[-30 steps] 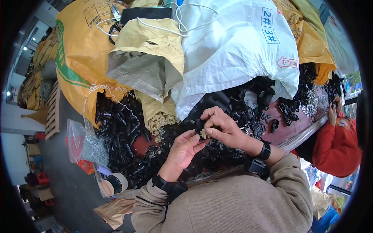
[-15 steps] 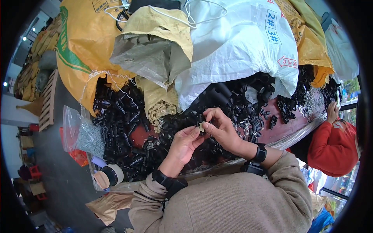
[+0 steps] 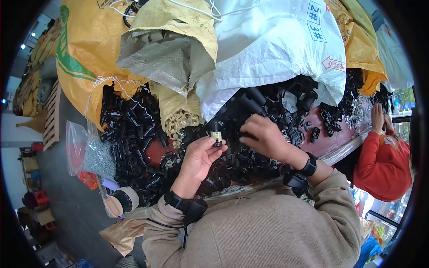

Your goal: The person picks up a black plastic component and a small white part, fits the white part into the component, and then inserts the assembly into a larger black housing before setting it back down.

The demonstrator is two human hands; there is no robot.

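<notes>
A small black plastic part with a cream-coloured insert (image 3: 216, 138) is pinched upright between the thumb and fingers of my left hand (image 3: 199, 157). My right hand (image 3: 269, 139) hovers just to its right, apart from it. Its fingers are half bent, their tips spaced apart, and I see nothing between them. Under both hands spreads a heap of loose black plastic parts (image 3: 132, 134) on a red tabletop (image 3: 154, 154). Cream-coloured inserts (image 3: 181, 121) spill from a rolled-down yellow sack (image 3: 172, 99) beyond my left hand.
A white woven sack (image 3: 272, 49) and an orange sack (image 3: 89, 85) stand behind the heap. At left are a clear bag of small screws (image 3: 99, 156) and a lidded cup (image 3: 123, 202). A person in a red top (image 3: 384, 165) works at the right.
My hands have parted. The left hand has moved slightly left with the black part; the right hand has let go of it and moved right. The person in red has shifted their hands.
</notes>
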